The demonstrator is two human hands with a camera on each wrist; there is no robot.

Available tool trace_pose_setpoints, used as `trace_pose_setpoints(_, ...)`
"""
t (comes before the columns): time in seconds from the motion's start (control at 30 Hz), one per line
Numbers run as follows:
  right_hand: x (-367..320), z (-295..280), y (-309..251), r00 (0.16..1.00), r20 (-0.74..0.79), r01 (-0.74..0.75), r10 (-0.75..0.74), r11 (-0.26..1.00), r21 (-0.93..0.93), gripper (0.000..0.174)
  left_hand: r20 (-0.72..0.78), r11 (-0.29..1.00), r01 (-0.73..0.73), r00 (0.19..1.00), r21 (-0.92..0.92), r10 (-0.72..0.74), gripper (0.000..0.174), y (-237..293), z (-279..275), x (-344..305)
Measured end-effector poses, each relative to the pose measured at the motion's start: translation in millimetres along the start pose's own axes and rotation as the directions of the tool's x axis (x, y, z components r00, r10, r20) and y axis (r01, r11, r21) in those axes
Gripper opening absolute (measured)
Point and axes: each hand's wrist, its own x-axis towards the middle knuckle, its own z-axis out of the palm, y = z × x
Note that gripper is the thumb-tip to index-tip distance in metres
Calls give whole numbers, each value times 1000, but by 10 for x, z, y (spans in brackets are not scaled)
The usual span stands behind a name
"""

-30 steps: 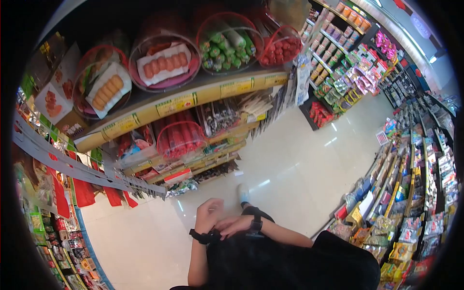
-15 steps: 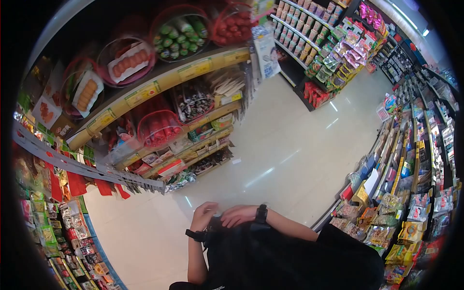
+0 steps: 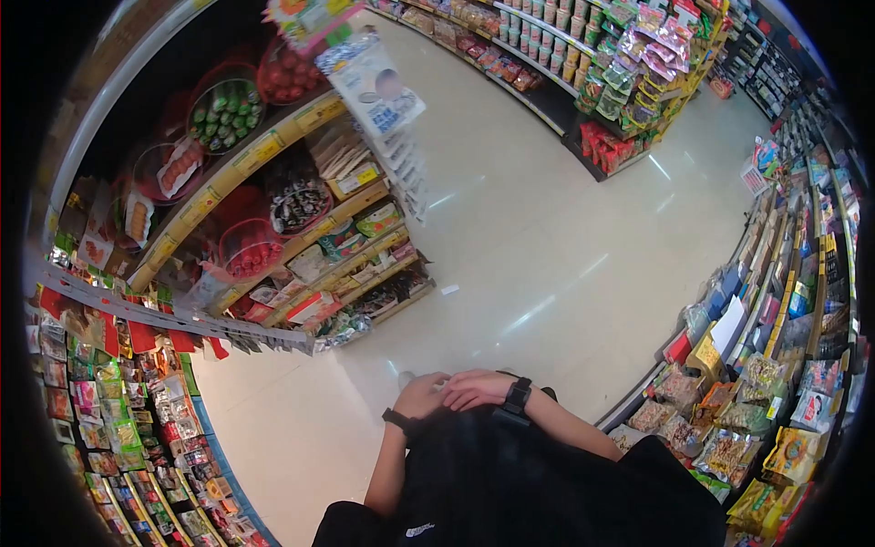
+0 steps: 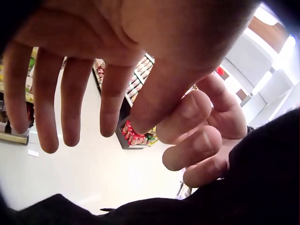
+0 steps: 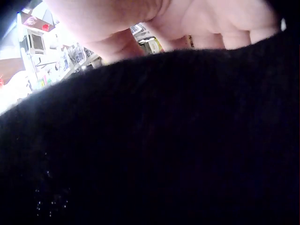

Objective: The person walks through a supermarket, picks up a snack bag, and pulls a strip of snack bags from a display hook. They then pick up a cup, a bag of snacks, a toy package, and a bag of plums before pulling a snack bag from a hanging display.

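Observation:
In front of the dark shirt, my left hand and right hand meet at waist height, the right overlapping the left in the head view. Seen from the left wrist, the left hand hangs with its fingers straight and spread, nothing in them. Beside its thumb appear the loosely bent fingers of the right hand. The right wrist view has the right hand along its top, fingertips hidden behind the dark shirt. Both wrists wear black bands.
A shelf unit with baskets of sausages rises at the left front. Packaged snacks fill racks along the right, and more packets hang at lower left. Pale tiled floor runs between, towards a far shelf end.
The view has swung right, so the sausage shelf slides left and more of the aisle shows. The hands, slightly apart half a second ago, now overlap, the left hand having moved towards the right.

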Motion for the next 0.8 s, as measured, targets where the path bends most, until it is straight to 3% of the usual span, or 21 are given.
trace_pose_setpoints(0.07,-174,-156,95,1000,-15,13,-12,1000,23,33,15,996,-56,998,69,56,31,71,205,133)
trace_pose_setpoints(0.17,-456,-328,167,999,-37,28,-26,998,55,33,48,999,-15,999,37,13,32,269,429,245)
trace_pose_setpoints(0.3,-610,-515,290,998,-19,67,-65,993,101,34,78,988,-41,997,151,29,34,755,560,253)
trace_pose_setpoints(0.37,-662,-641,373,995,19,97,-100,987,127,35,88,984,12,996,178,-28,35,719,687,313)
trace_pose_setpoints(0.43,-693,-729,389,994,22,102,-106,984,144,36,55,979,-29,998,201,19,34,524,824,405)
trace_pose_setpoints(0.53,-789,-823,342,994,-24,106,-104,983,149,38,125,984,86,987,156,-106,33,671,886,586)
trace_pose_setpoints(0.8,-1235,-1549,227,972,-158,207,-173,949,236,43,343,954,-123,939,272,23,34,1148,1120,1677)
